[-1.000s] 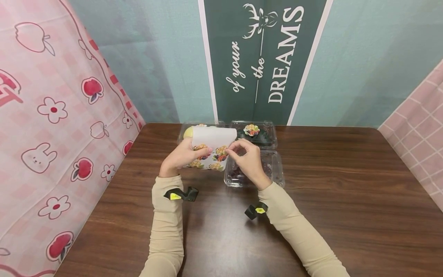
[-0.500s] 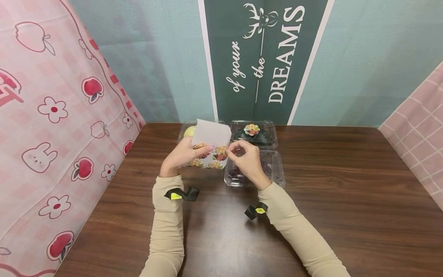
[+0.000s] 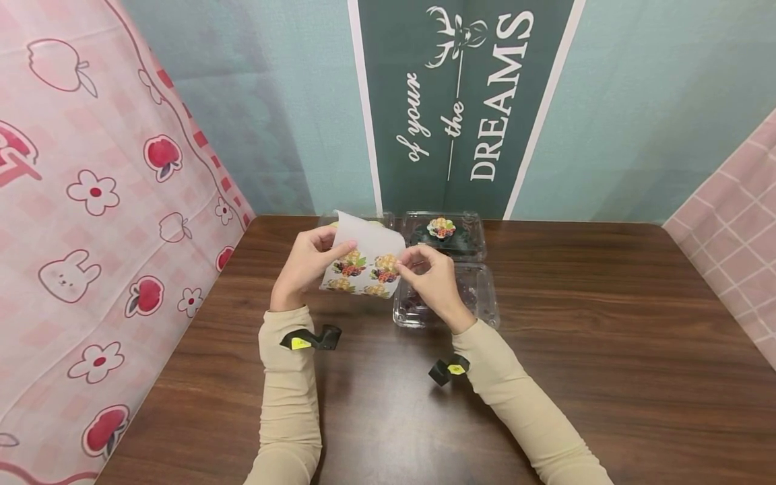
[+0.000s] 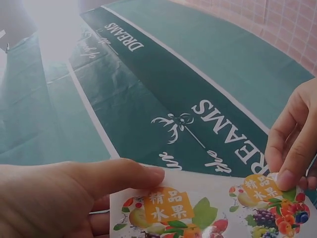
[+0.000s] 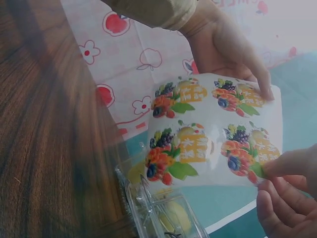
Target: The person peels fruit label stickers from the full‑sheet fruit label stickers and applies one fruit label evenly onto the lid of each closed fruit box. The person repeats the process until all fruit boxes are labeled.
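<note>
Raised over the table, a white sheet of fruit stickers (image 3: 370,236) curves between both hands. My left hand (image 3: 303,266) grips its left edge, thumb on the printed face and fingers behind. At the right edge, my right hand (image 3: 433,277) pinches the upper right sticker (image 4: 262,203) between thumb and forefinger. How far that sticker is lifted from its backing, I cannot tell. In the right wrist view several stickers (image 5: 190,153) with grapes, berries and yellow lettering show on the sheet.
Behind the sheet stands a clear plastic box (image 5: 143,210) with pale yellow-green fruit. A second clear box (image 3: 475,246) at the back right bears a fruit sticker (image 3: 440,228). Another box (image 3: 485,313) with dark contents sits before it. The wooden table (image 3: 606,323) extends right.
The sheet's upper part, earlier curled over, now stands up and leans left. My left hand has shifted up and left along the edge. My right hand has stayed nearly still.
</note>
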A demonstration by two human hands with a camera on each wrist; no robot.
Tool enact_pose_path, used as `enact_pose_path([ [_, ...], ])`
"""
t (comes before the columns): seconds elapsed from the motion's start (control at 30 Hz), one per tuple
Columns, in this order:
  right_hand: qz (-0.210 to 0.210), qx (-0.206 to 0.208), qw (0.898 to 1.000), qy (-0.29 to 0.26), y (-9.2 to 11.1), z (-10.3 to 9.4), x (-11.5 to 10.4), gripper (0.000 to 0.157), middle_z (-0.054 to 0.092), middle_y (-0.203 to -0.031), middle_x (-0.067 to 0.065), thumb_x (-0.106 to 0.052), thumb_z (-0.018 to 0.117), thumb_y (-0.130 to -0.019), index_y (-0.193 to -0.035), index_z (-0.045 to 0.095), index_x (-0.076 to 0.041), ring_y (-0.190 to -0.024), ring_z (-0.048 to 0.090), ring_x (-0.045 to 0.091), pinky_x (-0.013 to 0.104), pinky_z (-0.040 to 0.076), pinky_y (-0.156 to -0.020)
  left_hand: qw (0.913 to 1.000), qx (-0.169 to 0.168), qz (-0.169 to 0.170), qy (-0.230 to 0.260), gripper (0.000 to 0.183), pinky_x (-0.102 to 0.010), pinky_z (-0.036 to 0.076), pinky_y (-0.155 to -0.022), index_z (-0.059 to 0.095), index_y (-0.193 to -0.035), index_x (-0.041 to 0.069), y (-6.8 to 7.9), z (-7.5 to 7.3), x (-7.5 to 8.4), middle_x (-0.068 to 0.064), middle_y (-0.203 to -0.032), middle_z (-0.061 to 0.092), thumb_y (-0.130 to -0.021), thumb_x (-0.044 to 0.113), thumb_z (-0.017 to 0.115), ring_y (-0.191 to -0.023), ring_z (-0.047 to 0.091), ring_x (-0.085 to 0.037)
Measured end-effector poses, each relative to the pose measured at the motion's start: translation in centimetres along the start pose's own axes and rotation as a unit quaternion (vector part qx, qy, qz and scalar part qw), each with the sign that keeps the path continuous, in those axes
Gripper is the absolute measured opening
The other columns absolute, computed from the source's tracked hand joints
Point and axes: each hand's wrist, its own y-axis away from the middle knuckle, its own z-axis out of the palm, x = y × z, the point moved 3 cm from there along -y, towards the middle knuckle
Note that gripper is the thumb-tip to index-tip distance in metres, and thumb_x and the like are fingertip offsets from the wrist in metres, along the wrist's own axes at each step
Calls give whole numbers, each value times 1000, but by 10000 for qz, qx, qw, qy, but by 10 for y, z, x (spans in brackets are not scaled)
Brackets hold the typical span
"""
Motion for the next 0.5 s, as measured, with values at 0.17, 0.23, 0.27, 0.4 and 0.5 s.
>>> enact_pose_path([
  [0.17, -62, -114, 9998, 148, 1, 1, 1, 11, 72, -83, 20, -2, 75, -80, -88, 69, 2, -69, 61, 1, 13, 51, -65, 9997, 141, 78, -199, 24, -21, 52, -63, 66, -104, -5, 0, -2, -1, 17, -72, 67, -91, 15, 66, -68, 61, 0],
  [0.23, -135, -160, 9994, 267, 1, 2, 1, 7, 73, -84, 18, -2, 74, -80, -86, 71, 1, -70, 63, 5, 14, 51, -66, 9993, 208, 101, -283, 24, -21, 52, -63, 67, -104, -4, 0, -3, -1, 17, -73, 67, -90, 16, 67, -68, 61, 0],
  [0.27, -171, -178, 9992, 314, 1, 2, 1, 6, 74, -85, 18, -2, 74, -80, -85, 71, 1, -71, 64, 6, 15, 52, -67, 9991, 240, 107, -341, 24, -21, 52, -63, 67, -103, -4, 0, -4, -1, 18, -73, 66, -90, 16, 67, -68, 62, 0],
  [0.4, -250, -235, 9987, 378, 2, 2, 0, 6, 74, -88, 17, -4, 74, -81, -84, 72, 1, -73, 65, 7, 16, 53, -68, 9973, 351, 125, -629, 25, -21, 52, -63, 69, -103, -3, 0, -6, -2, 15, -74, 66, -89, 17, 69, -67, 62, 0],
  [0.5, -263, -258, 9987, 364, 2, 2, 0, 6, 74, -89, 17, -5, 74, -82, -84, 71, 1, -73, 65, 7, 15, 53, -68, 9949, 428, 148, -901, 24, -20, 51, -64, 70, -101, -2, 0, -7, -2, 7, -78, 68, -89, 19, 69, -68, 61, 0],
])
